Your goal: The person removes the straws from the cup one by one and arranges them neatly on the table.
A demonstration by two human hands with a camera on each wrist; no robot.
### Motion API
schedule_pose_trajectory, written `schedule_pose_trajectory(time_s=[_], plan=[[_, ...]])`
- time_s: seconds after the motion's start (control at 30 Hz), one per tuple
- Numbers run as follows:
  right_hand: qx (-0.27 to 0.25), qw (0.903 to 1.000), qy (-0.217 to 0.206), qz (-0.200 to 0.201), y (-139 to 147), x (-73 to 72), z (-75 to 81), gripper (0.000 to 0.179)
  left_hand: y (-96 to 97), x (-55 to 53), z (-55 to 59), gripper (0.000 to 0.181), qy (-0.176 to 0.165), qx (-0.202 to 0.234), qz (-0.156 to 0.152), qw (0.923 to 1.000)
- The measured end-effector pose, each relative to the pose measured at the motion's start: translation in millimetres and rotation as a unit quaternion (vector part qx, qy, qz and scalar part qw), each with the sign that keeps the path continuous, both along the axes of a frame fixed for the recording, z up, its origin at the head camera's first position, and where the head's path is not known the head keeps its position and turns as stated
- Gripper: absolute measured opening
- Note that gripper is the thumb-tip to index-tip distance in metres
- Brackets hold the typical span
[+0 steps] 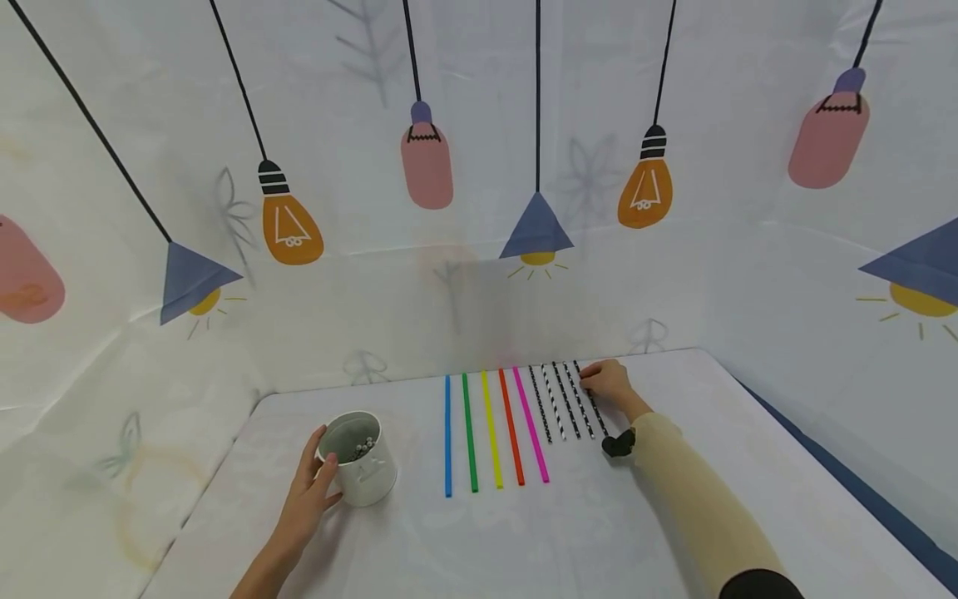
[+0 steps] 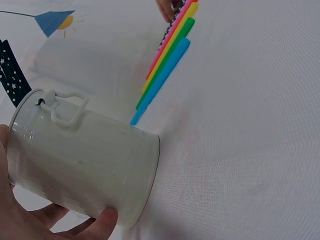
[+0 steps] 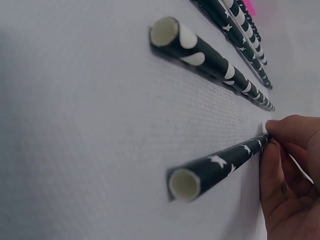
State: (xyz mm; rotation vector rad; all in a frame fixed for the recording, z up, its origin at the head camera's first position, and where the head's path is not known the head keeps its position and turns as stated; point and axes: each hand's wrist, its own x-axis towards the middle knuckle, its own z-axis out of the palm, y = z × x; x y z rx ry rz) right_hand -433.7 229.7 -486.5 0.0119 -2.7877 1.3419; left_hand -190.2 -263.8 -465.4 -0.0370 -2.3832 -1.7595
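My left hand point(image 1: 305, 491) holds a small white pail point(image 1: 368, 478) with its fingers around the side. Ends of black-and-white patterned straws point(image 2: 13, 75) show inside the pail. My right hand point(image 1: 609, 384) pinches the far part of a black straw with white stars point(image 3: 222, 166), which lies along the table at the right end of a row. Left of it are several other black-and-white patterned paper straws point(image 3: 215, 64). Farther left lie blue point(image 1: 447, 437), green point(image 1: 469, 433), yellow point(image 1: 491, 428), red point(image 1: 511, 427) and pink point(image 1: 530, 424) straws, spaced side by side.
A white cloth covers the table point(image 1: 479, 549). White sheets with printed hanging lamps point(image 1: 536, 225) and bulbs rise behind and at both sides. A black wrist device point(image 1: 618, 443) sits at the right cuff, close to the near end of the starred straw.
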Motion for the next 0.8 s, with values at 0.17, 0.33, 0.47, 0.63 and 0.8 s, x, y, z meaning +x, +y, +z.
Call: schedule_pose_trajectory(time_s=[0.17, 0.33, 0.47, 0.63, 0.8], plan=[[-0.004, 1.0, 0.001, 0.004, 2, 0.0, -1.2, 0.027, 0.9, 0.5, 0.0, 0.06, -0.003, -0.002, 0.002, 1.0], [-0.012, 0.9998, -0.005, 0.017, 5, -0.6, -1.9, 0.03, 0.9, 0.2, -0.9, 0.061, -0.009, -0.005, 0.006, 0.9999], [-0.028, 0.999, -0.012, 0.035, 9, -3.4, -2.5, 0.032, 0.6, 0.0, -1.2, 0.061, -0.007, -0.005, 0.007, 0.9999], [-0.052, 0.9979, -0.022, 0.032, 11, -5.8, -1.5, 0.032, 0.7, 0.6, 0.2, 0.061, -0.005, -0.006, 0.006, 0.9999], [-0.069, 0.9975, -0.01, 0.013, 13, -1.1, 1.5, 0.033, 1.4, 1.4, 1.2, 0.061, -0.005, -0.01, 0.004, 0.9999]])
